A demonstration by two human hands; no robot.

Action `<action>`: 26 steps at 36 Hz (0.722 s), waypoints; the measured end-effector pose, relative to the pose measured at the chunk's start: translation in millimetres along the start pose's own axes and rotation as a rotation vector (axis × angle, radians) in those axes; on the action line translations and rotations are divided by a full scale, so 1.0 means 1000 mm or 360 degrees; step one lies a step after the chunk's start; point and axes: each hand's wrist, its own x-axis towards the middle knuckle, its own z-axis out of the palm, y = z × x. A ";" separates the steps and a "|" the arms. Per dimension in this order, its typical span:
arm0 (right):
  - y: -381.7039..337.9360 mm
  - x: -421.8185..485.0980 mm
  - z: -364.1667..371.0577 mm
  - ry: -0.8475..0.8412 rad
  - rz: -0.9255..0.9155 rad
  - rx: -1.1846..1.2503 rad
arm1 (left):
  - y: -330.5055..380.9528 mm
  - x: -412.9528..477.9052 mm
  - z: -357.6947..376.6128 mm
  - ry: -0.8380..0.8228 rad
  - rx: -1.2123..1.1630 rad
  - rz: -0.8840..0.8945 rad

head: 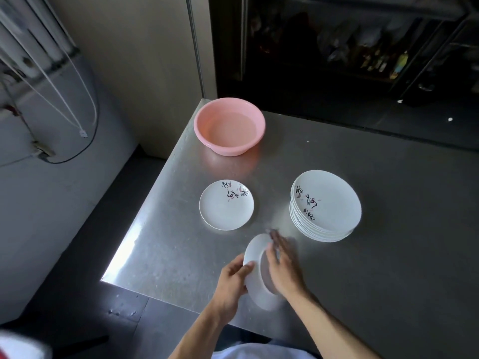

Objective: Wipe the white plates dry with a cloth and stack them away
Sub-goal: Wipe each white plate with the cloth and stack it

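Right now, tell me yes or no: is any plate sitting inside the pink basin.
No, the pink basin shows no plate inside, only its bare pink bottom under what looks like water.

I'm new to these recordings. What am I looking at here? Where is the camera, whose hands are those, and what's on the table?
There is no machine here: a person works with bare hands. The single picture comes from a camera worn on the head, looking down at a steel table. The left hand grips the rim of a white plate held up on edge. The right hand lies flat against its face and is blurred, so I cannot tell whether it has a cloth. On the table lie a second plate alone, a stack of like plates to its right, and a pink basin farther back that seems to hold water.
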 end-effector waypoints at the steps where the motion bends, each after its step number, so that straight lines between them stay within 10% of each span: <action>1: -0.001 0.005 -0.002 0.0020 0.0300 0.0054 | 0.000 0.000 0.000 0.0000 0.0008 -0.0012; 3: -0.002 0.003 -0.003 -0.0031 0.0288 0.0134 | 0.000 0.002 0.000 0.0001 0.0018 -0.0035; 8: -0.004 -0.030 -0.002 -0.0406 -0.0867 -0.0053 | -0.004 0.006 -0.005 0.0002 -0.0004 -0.0003; 16: -0.012 0.002 -0.007 0.0140 0.0444 0.0191 | -0.011 0.011 -0.004 0.0034 -0.0258 -0.0101; 23: -0.018 -0.018 -0.003 -0.0513 -0.0655 0.0179 | -0.001 0.006 -0.001 -0.0070 -0.0034 -0.0092; 26: -0.005 -0.015 0.000 -0.0487 -0.0658 -0.0096 | -0.004 0.003 -0.004 -0.0034 -0.0048 -0.0090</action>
